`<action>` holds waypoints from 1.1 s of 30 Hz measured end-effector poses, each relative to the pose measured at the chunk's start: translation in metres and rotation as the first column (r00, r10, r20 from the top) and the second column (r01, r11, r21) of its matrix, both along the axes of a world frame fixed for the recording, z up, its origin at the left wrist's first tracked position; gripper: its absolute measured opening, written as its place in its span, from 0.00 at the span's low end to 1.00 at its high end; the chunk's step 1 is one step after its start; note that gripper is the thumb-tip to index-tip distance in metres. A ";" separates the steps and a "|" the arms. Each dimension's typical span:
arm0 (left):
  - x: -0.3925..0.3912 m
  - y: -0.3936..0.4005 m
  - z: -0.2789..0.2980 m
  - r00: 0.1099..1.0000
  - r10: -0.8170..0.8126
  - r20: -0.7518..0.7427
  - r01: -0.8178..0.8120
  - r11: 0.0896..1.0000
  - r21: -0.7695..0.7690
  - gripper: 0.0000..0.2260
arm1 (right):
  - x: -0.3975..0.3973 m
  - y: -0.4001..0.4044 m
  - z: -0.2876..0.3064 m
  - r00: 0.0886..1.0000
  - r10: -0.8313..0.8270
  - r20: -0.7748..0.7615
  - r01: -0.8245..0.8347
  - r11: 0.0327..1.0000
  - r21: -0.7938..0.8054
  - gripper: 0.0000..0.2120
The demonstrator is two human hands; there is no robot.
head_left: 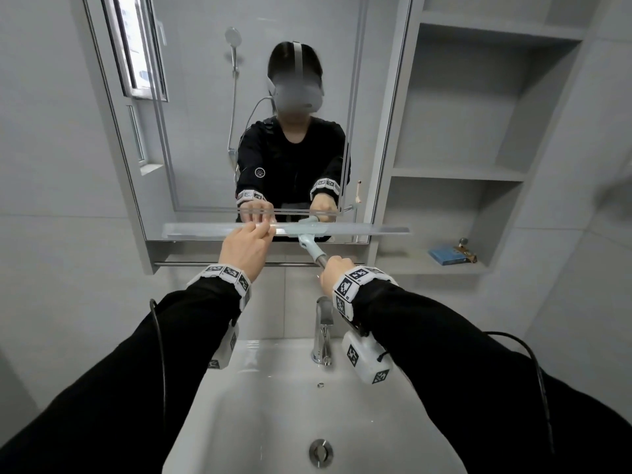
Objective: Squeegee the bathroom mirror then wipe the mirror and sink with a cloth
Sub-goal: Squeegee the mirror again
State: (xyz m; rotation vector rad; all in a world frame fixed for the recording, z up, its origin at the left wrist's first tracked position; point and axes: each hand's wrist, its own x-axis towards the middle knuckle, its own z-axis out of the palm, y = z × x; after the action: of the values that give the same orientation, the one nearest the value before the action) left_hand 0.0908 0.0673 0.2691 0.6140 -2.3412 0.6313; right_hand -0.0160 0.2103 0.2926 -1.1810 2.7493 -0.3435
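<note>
Squeegee (287,230) blade lies flat along the bottom edge of the mirror (205,131), just above the sink (273,405). The right hand (337,273) is curled round the handle. The left hand (244,248) pinches the blade near its middle. If the left fingers get wet and slip, the blade could tilt and leave streaks, or drop into the sink.

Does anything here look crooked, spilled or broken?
Nothing stands out. The squeegee lies level along the mirror's bottom edge, the left hand on its blade and the right hand on its handle. The sink looks intact.
</note>
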 end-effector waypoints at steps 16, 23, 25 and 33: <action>-0.005 -0.008 -0.032 1.000 0.000 0.001 0.000 0.994 -0.114 0.17 | 0.000 -0.003 -0.037 0.997 -0.039 0.061 0.037 0.999 0.030 0.17; -0.004 -0.010 -0.045 0.999 -0.014 -0.039 0.009 0.993 -0.116 0.19 | -0.004 -0.007 -0.049 0.994 -0.072 0.086 0.070 0.997 0.027 0.16; -0.003 -0.009 -0.050 0.999 -0.017 -0.032 0.013 0.993 -0.119 0.20 | -0.005 -0.007 -0.053 0.993 -0.079 0.093 0.076 0.997 0.029 0.16; 0.005 0.007 -0.051 0.976 0.153 -0.155 -0.072 0.899 0.431 0.05 | -0.006 0.008 -0.073 0.992 -0.053 0.113 0.059 0.997 -0.051 0.11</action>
State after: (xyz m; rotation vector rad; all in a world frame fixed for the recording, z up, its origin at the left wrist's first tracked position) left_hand 0.0953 0.0745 0.2181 0.9657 -2.2852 0.0961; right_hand -0.0221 0.2186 0.2194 -1.0641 2.6958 -0.4781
